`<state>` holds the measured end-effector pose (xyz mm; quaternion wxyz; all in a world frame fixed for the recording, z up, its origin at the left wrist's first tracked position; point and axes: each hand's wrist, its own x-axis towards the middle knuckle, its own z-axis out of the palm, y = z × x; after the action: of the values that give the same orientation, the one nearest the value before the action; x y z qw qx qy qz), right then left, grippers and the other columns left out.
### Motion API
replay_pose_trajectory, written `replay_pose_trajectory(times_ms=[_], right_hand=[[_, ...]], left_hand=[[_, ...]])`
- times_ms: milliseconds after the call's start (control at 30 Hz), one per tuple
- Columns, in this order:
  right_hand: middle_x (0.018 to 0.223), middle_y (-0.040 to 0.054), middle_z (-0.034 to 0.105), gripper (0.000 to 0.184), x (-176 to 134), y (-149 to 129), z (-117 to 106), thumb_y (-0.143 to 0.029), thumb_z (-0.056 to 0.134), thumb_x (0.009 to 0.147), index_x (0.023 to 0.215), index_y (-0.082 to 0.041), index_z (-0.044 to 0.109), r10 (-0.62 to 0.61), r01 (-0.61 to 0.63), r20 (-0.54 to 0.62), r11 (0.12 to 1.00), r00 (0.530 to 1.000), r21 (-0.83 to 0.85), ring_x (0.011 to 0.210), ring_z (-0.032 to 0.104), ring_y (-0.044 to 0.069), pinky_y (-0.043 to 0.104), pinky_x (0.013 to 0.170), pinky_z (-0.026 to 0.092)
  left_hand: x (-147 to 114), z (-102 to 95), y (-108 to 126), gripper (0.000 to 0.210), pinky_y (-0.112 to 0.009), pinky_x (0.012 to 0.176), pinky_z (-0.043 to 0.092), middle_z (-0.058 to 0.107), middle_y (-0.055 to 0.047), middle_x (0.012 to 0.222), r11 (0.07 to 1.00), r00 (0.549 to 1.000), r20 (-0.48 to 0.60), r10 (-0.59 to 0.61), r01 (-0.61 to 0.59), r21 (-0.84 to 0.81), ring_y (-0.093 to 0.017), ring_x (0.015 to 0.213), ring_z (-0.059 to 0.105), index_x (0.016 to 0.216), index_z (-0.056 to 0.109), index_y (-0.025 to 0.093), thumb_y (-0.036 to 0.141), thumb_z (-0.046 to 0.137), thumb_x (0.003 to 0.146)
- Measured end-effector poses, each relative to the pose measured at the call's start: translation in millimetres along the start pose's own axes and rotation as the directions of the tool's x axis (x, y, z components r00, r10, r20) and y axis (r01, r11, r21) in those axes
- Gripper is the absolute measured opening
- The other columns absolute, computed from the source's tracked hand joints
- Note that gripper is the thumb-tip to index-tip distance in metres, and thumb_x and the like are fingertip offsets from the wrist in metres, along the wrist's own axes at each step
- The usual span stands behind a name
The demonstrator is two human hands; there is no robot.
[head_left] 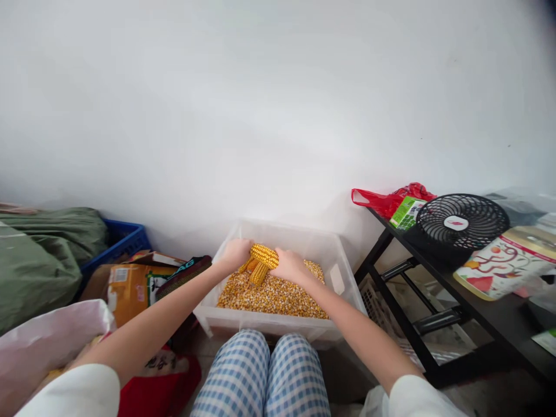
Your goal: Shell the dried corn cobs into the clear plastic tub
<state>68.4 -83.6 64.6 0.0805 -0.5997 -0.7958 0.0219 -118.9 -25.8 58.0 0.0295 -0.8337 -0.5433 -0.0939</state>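
Note:
Both of my hands grip one yellow corn cob (264, 255) above a translucent plastic bin (299, 233). My left hand (237, 253) is closed around the cob's left end, and my right hand (290, 265) is closed around its right end. Rows of kernels show between the two hands. Just beneath, another corn cob (259, 274) lies on a bed of loose corn kernels (269, 298). Part of a further yellow cob shows near my left fingers, mostly hidden. My fingertips are partly hidden behind the held cob.
Left of the bin stand an orange carton (130, 289), a blue crate (138, 236) and an open white sack (56, 330). On the right, a black table (490, 324) carries a fan (463, 221), a red plastic bag (391, 201) and a patterned canister (504, 263). A white wall (260, 116) rises behind.

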Motion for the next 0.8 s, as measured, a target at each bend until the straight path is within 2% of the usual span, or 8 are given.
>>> replay_pose_trajectory(times_ms=[133,300,467,567,633,667,733,800], right_hand=[[0.085,0.0071,0.065,0.039,-6.5,-6.9,9.6,-0.042,0.059,0.067,0.100,-0.021,0.051,0.089,-0.090,-0.029,0.996,0.996,-0.028,0.078,0.061,0.023,0.028,0.063,0.041],[0.087,0.0069,0.065,0.043,-13.1,-8.6,24.7,-0.042,0.060,0.065,0.101,-0.022,0.051,0.115,-0.114,-0.057,0.993,0.992,0.016,0.082,0.061,0.024,0.029,0.065,0.041],[0.090,0.0050,0.065,0.047,-18.7,4.2,20.1,-0.042,0.063,0.061,0.102,-0.023,0.052,0.043,-0.041,-0.022,0.995,0.999,0.096,0.082,0.061,0.022,0.027,0.065,0.040],[0.089,0.0040,0.065,0.048,-22.6,13.9,12.6,-0.039,0.064,0.061,0.104,-0.022,0.052,0.045,-0.040,-0.025,0.984,0.999,0.172,0.079,0.060,0.021,0.026,0.063,0.039],[0.088,0.0033,0.064,0.047,-24.6,17.2,10.9,-0.036,0.065,0.061,0.104,-0.022,0.053,0.053,-0.044,-0.032,0.967,0.998,0.251,0.078,0.060,0.020,0.025,0.063,0.039],[0.089,0.0031,0.064,0.046,-25.5,17.7,11.7,-0.035,0.066,0.061,0.104,-0.022,0.053,0.056,-0.042,-0.038,0.954,0.998,0.298,0.078,0.059,0.019,0.025,0.064,0.039],[0.091,0.0031,0.064,0.046,-27.0,17.1,16.9,-0.033,0.067,0.061,0.103,-0.021,0.053,0.063,-0.039,-0.046,0.915,0.997,0.402,0.079,0.059,0.018,0.026,0.066,0.041],[0.093,0.0029,0.063,0.045,-28.7,16.3,25.3,-0.034,0.068,0.060,0.101,-0.021,0.054,0.080,-0.036,-0.062,0.850,0.995,0.526,0.080,0.058,0.018,0.027,0.069,0.043]], left_hand=[[-4.9,13.1,4.3,0.020,-0.030,0.069,0.044,0.065,-0.014,0.080,0.994,0.997,0.012,-0.079,0.080,-0.079,-0.024,0.079,0.062,0.076,0.062,0.013,0.018,0.043,0.074],[-7.1,23.5,5.2,0.022,-0.028,0.067,0.044,0.066,-0.015,0.082,0.993,0.995,0.030,-0.091,0.093,-0.070,-0.023,0.080,0.062,0.078,0.062,0.013,0.014,0.041,0.073],[-9.1,11.6,-10.3,0.023,-0.031,0.071,0.043,0.065,-0.013,0.079,0.999,0.995,0.100,0.011,-0.007,-0.041,-0.023,0.079,0.061,0.077,0.063,0.014,0.022,0.041,0.077],[-14.1,-0.7,-17.7,0.044,-0.031,0.070,0.042,0.061,-0.011,0.069,0.974,0.995,0.100,-0.005,0.028,-0.224,-0.022,0.074,0.059,0.064,0.058,0.014,0.042,0.030,0.084],[-16.7,-8.1,-15.9,0.055,-0.030,0.063,0.042,0.052,-0.006,0.053,0.894,0.993,0.107,-0.053,0.095,-0.438,-0.019,0.062,0.055,0.054,0.047,0.017,0.054,0.020,0.085],[-17.4,-12.3,-13.5,0.056,-0.029,0.057,0.041,0.044,-0.003,0.047,0.822,0.989,0.121,-0.090,0.142,-0.552,-0.017,0.053,0.050,0.051,0.040,0.019,0.058,0.016,0.084],[-19.7,-23.7,-9.1,0.053,-0.027,0.044,0.034,0.029,0.002,0.040,0.619,0.974,0.158,-0.162,0.225,-0.752,-0.011,0.039,0.036,0.052,0.028,0.021,0.061,0.012,0.082],[-27.6,-41.2,-11.9,0.049,-0.023,0.038,0.028,0.020,0.005,0.041,0.409,0.963,0.148,-0.225,0.231,-0.883,-0.008,0.034,0.024,0.056,0.020,0.021,0.060,0.008,0.083]])
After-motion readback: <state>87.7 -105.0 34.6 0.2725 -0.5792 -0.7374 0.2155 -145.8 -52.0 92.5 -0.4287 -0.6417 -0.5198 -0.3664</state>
